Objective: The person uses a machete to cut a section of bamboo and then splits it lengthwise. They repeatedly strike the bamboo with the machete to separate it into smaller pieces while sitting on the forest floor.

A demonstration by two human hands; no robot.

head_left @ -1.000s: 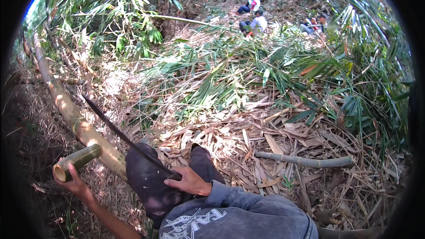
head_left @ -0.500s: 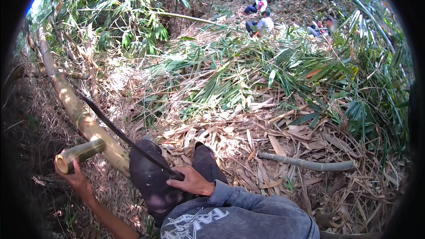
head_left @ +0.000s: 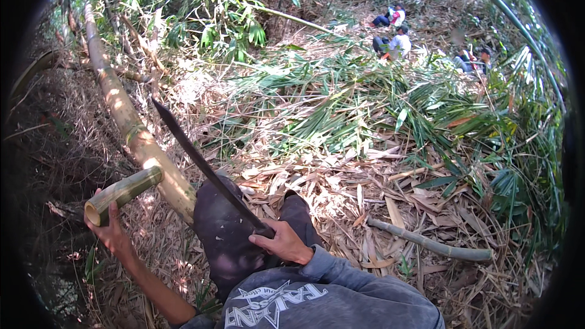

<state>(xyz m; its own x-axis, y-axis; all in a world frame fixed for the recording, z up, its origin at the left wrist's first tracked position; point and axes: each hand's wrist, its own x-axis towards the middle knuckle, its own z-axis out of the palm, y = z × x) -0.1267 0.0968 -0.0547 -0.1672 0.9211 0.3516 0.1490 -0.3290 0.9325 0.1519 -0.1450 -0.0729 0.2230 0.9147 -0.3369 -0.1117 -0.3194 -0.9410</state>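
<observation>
A short, hollow bamboo section (head_left: 126, 192), green-yellow with a pale cut rim, is gripped near its open end by my left hand (head_left: 114, 236). Its far end overlaps the long bamboo pole (head_left: 145, 148) in the picture; whether they touch I cannot tell. My right hand (head_left: 286, 244) is closed around the handle of a machete (head_left: 204, 167) above my lap. The long dark blade points up and to the left, passing over my knee and clear of the bamboo section. The handle is mostly hidden by my fingers.
The thick pole slants from beside my knee to the far left. A cut bamboo length (head_left: 432, 245) lies on dry leaves at the right. Green bamboo leaves (head_left: 341, 103) are heaped ahead. Several people (head_left: 399, 44) sit in the distance, and another bamboo stem (head_left: 509, 15) arches at the upper right.
The bamboo section has been raised and tilted slightly, its far end lifting. The blade has swung a little more upright. The whole view has shifted, so the surroundings appear further right.
</observation>
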